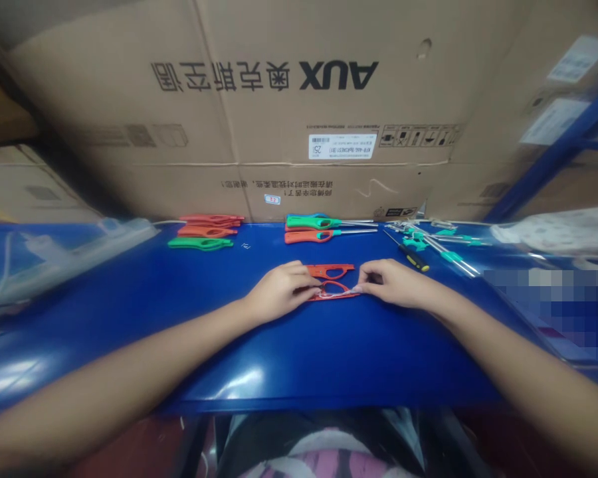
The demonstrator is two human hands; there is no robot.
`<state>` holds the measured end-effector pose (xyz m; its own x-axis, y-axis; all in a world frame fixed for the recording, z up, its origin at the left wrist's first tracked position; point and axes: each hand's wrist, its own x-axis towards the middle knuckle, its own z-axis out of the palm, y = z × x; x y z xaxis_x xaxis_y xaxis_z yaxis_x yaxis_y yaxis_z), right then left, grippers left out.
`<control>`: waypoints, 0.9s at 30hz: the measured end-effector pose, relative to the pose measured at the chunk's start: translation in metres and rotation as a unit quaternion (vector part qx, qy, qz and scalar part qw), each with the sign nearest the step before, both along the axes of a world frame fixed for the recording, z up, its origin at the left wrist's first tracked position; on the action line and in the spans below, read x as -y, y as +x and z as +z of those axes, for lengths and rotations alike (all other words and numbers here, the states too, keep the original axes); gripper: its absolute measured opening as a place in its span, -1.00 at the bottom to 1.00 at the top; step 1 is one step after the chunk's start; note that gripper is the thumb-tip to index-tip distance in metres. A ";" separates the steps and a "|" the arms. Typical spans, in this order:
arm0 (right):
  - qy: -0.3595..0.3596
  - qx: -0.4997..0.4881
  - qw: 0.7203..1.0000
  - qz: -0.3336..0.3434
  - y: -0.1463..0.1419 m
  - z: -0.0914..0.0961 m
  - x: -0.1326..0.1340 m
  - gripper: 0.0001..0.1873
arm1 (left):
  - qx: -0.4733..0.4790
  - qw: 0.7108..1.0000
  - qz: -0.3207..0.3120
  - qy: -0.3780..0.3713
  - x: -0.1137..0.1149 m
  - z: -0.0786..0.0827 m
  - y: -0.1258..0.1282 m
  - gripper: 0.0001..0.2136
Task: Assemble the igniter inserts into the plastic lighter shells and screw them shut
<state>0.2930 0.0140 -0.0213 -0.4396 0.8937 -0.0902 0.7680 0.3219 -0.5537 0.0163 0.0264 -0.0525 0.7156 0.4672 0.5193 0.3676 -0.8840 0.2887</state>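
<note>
Two orange-red lighter handle shells lie on the blue table in front of me, one behind the other. My left hand (285, 291) covers the left ends of both, thumb and fingertips pinched over the nearer shell (335, 288); a small dark bit shows at the tips, too small to name. The farther shell (331, 271) lies just behind. At the nearer shell's right end my right hand (391, 282) is closed in a pinch on what looks like a thin pale wire (339, 293), which runs along that shell toward my left fingertips.
Behind on the left lie several red handles (206, 231) and a green handle (199, 243). Gas lighters with metal tubes (323, 236) lie at centre back. A screwdriver (413, 257) and loose metal tubes (453, 255) are on the right. A power strip (94, 249) stands left; cardboard (259, 133) rises behind.
</note>
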 end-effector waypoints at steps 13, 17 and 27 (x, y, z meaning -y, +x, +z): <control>0.016 0.045 0.998 -0.039 -0.011 0.012 0.011 -0.77 | -0.014 1.000 -0.002 0.018 0.000 0.001 0.000 -0.80; -0.013 0.025 0.999 -0.043 -0.011 0.013 0.013 -0.78 | -0.019 1.000 0.000 0.016 0.000 0.002 -0.001 -0.79; -0.012 0.021 0.999 -0.032 -0.008 0.010 0.011 -0.75 | -0.012 1.000 -0.001 0.012 0.000 0.000 0.000 -0.80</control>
<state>0.2853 0.0034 -0.0117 -0.3767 0.9172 -0.1297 0.8096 0.2579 -0.5273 0.0159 0.0263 -0.0524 0.7283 0.4536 0.5136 0.3732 -0.8912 0.2579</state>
